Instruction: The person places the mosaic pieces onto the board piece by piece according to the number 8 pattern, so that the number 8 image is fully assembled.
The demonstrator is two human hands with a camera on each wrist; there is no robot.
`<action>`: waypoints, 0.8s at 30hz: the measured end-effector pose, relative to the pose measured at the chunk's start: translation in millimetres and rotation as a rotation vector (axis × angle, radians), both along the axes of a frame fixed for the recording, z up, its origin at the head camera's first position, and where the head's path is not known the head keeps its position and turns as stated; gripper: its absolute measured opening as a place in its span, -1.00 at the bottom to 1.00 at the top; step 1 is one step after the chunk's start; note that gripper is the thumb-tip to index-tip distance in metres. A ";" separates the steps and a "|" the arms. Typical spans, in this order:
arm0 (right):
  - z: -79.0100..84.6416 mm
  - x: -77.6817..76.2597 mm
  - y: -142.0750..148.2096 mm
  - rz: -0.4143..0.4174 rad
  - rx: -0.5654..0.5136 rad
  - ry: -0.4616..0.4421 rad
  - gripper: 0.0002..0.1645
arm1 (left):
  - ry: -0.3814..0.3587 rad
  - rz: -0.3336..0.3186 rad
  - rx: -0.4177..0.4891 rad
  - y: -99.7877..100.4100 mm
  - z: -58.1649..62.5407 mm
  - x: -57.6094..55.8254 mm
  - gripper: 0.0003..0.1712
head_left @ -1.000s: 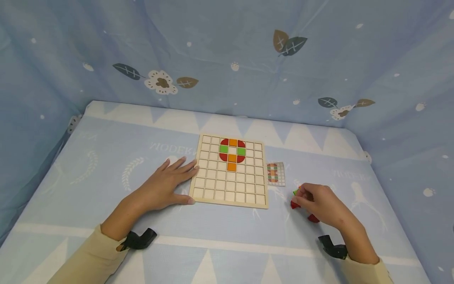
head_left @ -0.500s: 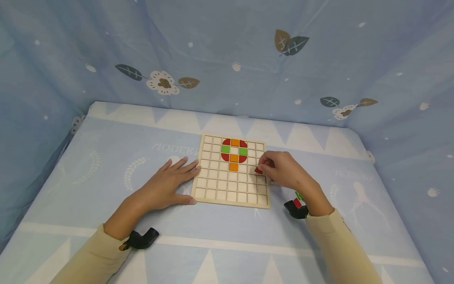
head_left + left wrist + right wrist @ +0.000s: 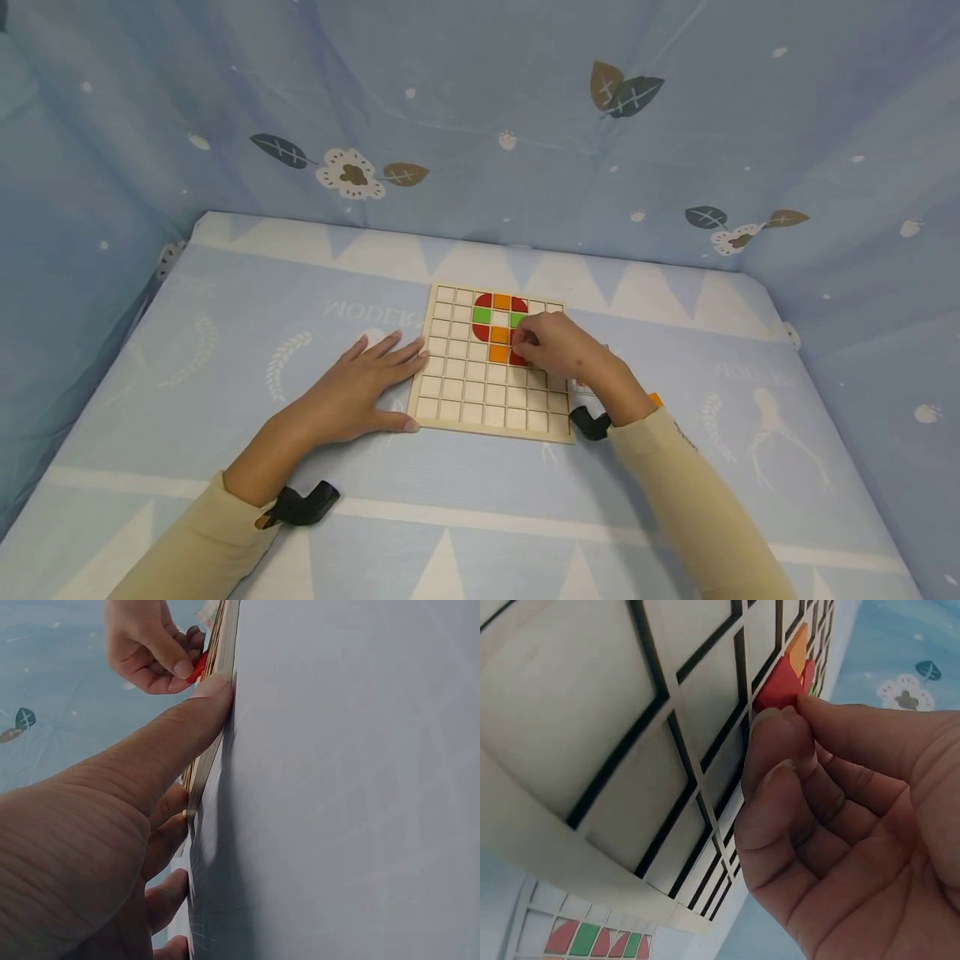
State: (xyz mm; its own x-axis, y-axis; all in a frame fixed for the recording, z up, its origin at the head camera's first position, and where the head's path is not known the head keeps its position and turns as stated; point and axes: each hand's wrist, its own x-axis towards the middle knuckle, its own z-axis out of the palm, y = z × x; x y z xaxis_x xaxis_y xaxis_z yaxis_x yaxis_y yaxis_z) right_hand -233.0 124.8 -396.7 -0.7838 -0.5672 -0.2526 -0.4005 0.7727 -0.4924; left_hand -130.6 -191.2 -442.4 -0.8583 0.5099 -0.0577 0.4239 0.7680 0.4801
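A wooden grid board [image 3: 462, 413] lies on the table, its upper cells holding red rounded, orange square and green square tiles in a ring, with another orange tile [image 3: 498, 353] below. My left hand [image 3: 341, 396] rests with spread, straight fingers along the board's left edge, the thumb near its front corner. Over the board's right half, my right hand [image 3: 562, 348] pinches a red tile [image 3: 778, 686] between thumb and fingertips. That tile is right at the cell beside the lower orange tile. The right hand covers part of the pattern's right side.
A small printed pattern card [image 3: 592, 939] lies by the board's right edge, mostly behind my right wrist. An orange piece [image 3: 656, 399] shows past the right sleeve. Black wrist mounts [image 3: 302, 505] sit at both cuffs. A patterned blue curtain [image 3: 480, 125] hangs behind the table.
My right hand has gone from the loose pieces at the right, leftward and onto the board, carrying a red tile. The left hand has stayed at the board's edge.
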 end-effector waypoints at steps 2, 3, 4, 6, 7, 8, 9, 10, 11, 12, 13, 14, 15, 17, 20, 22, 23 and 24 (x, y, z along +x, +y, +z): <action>-0.7 1.0 -0.9 -0.001 0.012 0.005 -0.88 | 0.000 -0.001 -0.005 0.5 0.0 -0.2 0.13; -1.0 1.6 -1.4 0.000 0.017 0.014 -0.89 | -0.001 -0.001 -0.007 0.6 0.0 -0.3 0.13; -1.4 2.3 -2.1 -0.002 0.026 0.023 -0.89 | -0.002 -0.001 -0.010 0.7 -0.1 -0.4 0.13; -2.4 3.9 -4.0 -0.011 0.046 0.039 -0.91 | -0.003 -0.001 -0.013 0.8 -0.2 -0.2 0.13; -3.0 4.9 -5.2 -0.017 0.059 0.049 -0.90 | -0.002 -0.001 -0.014 0.8 -0.2 -0.3 0.13; -3.0 6.2 -6.6 -0.026 0.075 0.054 -0.89 | 0.000 -0.001 -0.015 0.7 -0.3 -0.3 0.13; -3.1 7.5 -8.4 -0.035 0.092 0.058 -0.88 | 0.002 -0.001 -0.014 0.7 -0.3 -0.2 0.12; -3.0 8.9 -9.8 -0.047 0.107 0.063 -0.86 | 0.004 -0.001 -0.015 0.6 -0.1 -0.3 0.12; -3.0 10.4 -11.4 -0.057 0.118 0.069 -0.84 | 0.005 0.000 -0.016 0.6 0.2 -0.3 0.12; -2.8 12.0 -12.7 -0.063 0.127 0.076 -0.82 | 0.007 0.002 -0.015 0.5 0.3 -0.3 0.13; -2.9 13.6 -13.7 -0.067 0.133 0.086 -0.81 | 0.007 0.004 -0.015 0.4 0.3 -0.4 0.13; -2.6 15.5 -14.0 -0.068 0.136 0.096 -0.80 | 0.005 0.005 -0.012 0.3 0.3 -0.3 0.13; -2.5 17.6 -13.2 -0.068 0.130 0.108 -0.80 | 0.001 0.005 -0.009 0.4 0.4 0.0 0.13; -1.8 23.3 -8.5 -0.081 0.101 0.129 -0.83 | -0.007 0.003 -0.003 0.8 0.3 0.4 0.13; 3.7 34.6 5.7 -0.118 0.032 0.135 -0.89 | -0.008 -0.007 0.000 1.7 0.0 0.8 0.12; 9.6 42.7 18.5 -0.144 -0.013 0.132 -0.91 | 0.001 -0.011 -0.009 1.8 0.0 1.1 0.11; 13.1 46.6 25.5 -0.157 -0.029 0.130 -0.91 | 0.005 -0.012 -0.012 1.7 0.1 1.1 0.11; 16.7 50.2 33.2 -0.165 -0.041 0.131 -0.90 | 0.008 -0.012 -0.017 1.5 0.4 1.1 0.11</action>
